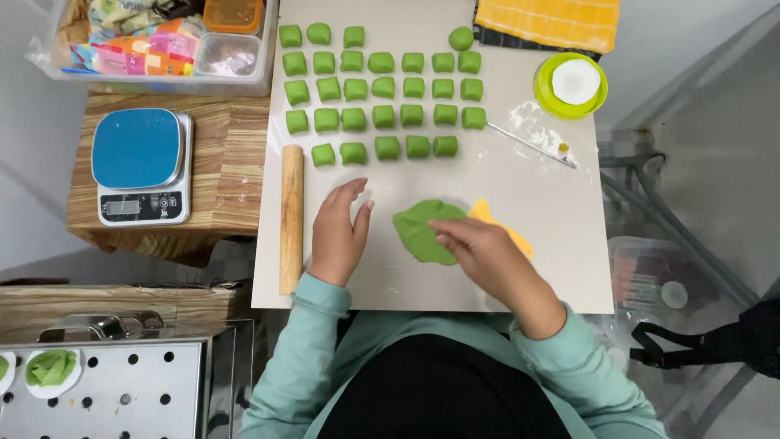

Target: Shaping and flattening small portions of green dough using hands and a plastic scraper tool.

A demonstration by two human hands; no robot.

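Many green dough pieces (382, 89) lie beyond both hands, rolling pin (291, 218) perhaps touching none.

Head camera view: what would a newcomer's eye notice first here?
First, the rows of small green dough cubes at the far part of the pale work board. Next, the flat green dough disc in the near middle, with the right hand on it and the left hand flat beside it. A wooden rolling pin lies along the board's left edge.

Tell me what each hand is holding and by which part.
Nothing is gripped. The right hand presses flat on the right edge of the flattened green dough; the left hand rests open on the board beside it.
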